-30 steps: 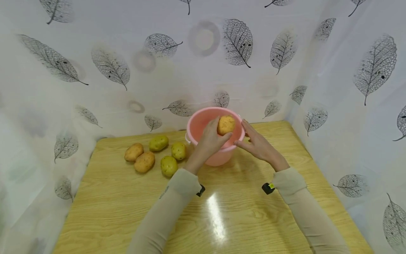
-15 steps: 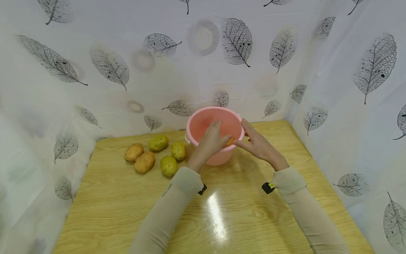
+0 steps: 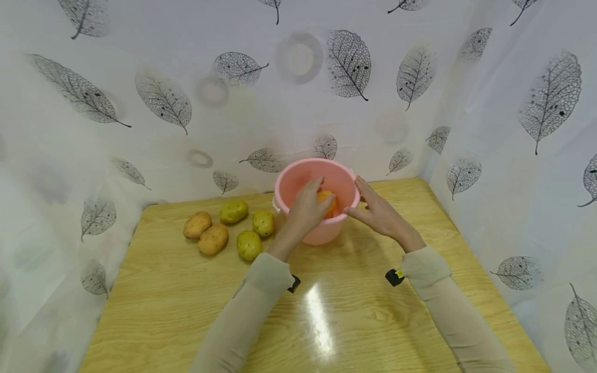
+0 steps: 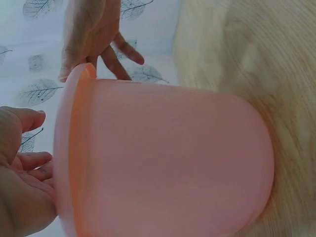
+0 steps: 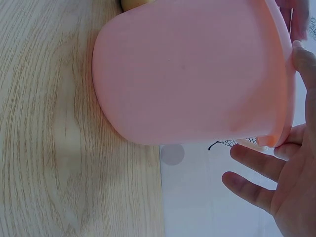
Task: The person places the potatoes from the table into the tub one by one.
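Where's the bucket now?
Head view: the bucket stands near the table's far edge, just right of the green potatoes, left hand over its opening, right hand at its right rim.

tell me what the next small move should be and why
Probably lift the left hand away from the pink bucket: in the left wrist view it appears to grip nothing, a potato shows inside the bucket, and five more potatoes lie on the table.

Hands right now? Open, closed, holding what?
Left hand: open, holding nothing, over the round pink plastic bucket.
Right hand: open, touching the bucket at its rim.
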Tool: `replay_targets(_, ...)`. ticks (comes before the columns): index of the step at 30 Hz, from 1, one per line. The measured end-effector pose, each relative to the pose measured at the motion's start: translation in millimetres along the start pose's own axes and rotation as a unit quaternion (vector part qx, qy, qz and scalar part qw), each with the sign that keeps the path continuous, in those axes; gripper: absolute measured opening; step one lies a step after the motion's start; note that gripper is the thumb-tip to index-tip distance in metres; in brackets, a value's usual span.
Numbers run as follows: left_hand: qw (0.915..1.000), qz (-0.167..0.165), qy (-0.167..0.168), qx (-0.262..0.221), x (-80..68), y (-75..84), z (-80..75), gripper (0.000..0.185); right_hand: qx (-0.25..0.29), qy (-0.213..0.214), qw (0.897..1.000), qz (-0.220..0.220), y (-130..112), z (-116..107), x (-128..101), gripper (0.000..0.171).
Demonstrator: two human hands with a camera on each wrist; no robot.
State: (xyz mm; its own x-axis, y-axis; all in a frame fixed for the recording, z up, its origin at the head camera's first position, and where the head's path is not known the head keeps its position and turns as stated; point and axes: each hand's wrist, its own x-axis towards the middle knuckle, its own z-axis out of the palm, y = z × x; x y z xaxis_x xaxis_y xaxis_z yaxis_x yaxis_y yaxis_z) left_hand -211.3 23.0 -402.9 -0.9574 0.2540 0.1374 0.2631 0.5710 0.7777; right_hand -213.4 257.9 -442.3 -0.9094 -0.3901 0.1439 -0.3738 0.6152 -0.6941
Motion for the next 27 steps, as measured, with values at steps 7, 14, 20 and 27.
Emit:
replay_targets(7,0.999,0.016,0.042,-0.002,-15.1,-8.5,-27.9,0.062,0.001,0.0,1.0,-0.002,-2.3,-0.5,0.2,0.093)
replay_targets(14,0.9956,0.022,0.088,-0.024,-36.1,-23.0,-54.9,0.06,-0.011,0.0,1.0,-0.002,-2.2,-0.2,0.2,0.093)
replay_targets(20,0.9939,0.017,0.099,-0.045,-54.9,-36.2,-75.7,0.062,-0.011,-0.004,1.0,0.001,-3.0,0.0,-0.3,0.093)
replay_targets(27,0.9943,-0.007,0.1,-0.035,-69.6,-56.4,-96.1,0.064,-0.011,-0.003,1.0,0.004,-4.1,0.0,-0.4,0.093)
